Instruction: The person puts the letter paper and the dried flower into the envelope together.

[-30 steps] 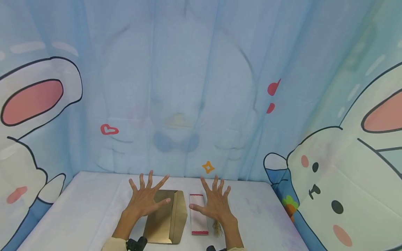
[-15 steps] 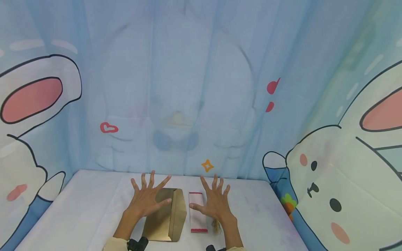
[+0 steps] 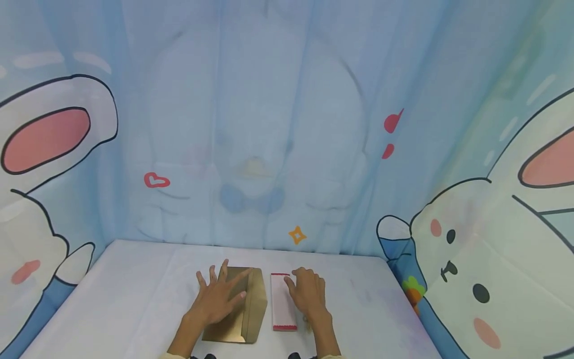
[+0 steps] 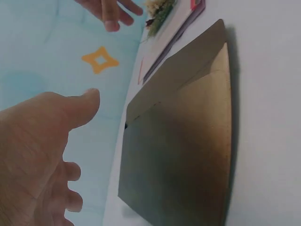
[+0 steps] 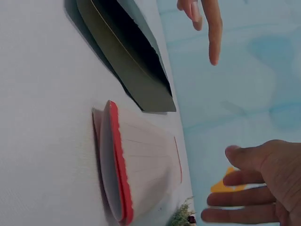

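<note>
A gold envelope [image 3: 255, 311] lies on the table with its flap opened out to the right. My left hand [image 3: 214, 301] hovers over its left part, fingers spread and holding nothing. Beside the envelope is a folded pale pink paper [image 3: 282, 306] with red edges; its layers bow apart in the right wrist view. My right hand [image 3: 309, 291] is above the paper's right edge, thumb apart from the loosely bent fingers, nothing in its grasp. A small bunch of dried flowers [image 4: 162, 16] sits just right of the paper, mostly hidden under my right wrist in the head view.
The white-covered table [image 3: 372, 309] reaches back to a light blue curtain [image 3: 260, 124]. Cartoon rabbits are printed on the curtain's left and right sides.
Both hands have come down closer to the table things. The left hand shifted slightly right over the envelope. The right hand's spread fingers have drawn together and bent downward.
</note>
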`<act>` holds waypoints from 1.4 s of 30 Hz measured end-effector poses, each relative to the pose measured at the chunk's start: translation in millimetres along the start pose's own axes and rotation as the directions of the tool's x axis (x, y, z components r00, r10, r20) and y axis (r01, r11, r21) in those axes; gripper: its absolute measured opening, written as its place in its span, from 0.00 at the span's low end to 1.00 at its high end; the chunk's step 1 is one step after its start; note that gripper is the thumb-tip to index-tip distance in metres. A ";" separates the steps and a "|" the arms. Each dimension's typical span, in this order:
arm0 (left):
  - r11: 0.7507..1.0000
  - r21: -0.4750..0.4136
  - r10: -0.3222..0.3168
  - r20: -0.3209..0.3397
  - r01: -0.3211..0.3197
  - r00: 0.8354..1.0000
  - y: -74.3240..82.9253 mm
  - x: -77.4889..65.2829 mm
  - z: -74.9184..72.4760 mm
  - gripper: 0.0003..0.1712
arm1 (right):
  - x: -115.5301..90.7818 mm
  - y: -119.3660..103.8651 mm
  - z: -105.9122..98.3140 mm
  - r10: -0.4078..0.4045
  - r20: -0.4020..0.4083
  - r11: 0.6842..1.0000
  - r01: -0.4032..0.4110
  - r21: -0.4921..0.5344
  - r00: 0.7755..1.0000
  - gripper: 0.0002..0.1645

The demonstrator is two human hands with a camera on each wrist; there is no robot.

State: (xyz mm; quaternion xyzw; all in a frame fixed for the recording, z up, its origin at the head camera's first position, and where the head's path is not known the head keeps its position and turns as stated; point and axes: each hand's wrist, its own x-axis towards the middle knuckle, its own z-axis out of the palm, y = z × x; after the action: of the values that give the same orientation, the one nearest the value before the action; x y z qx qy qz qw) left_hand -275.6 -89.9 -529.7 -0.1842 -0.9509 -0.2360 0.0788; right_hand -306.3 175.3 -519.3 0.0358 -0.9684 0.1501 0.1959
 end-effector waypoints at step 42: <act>0.996 -0.078 -0.049 0.025 0.051 0.998 -7.1 -18.8 37.7 0.33 | -14.0 -13.3 38.4 0.472 0.085 0.759 -0.453 0.468 0.878 0.02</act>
State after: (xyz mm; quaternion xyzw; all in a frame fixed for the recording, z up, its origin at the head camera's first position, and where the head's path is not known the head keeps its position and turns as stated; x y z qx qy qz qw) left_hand -263.4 -83.6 -570.2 -0.1661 -0.9460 -0.2729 0.0544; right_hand -305.9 151.1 -554.8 -0.1603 -0.8764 0.4264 0.1562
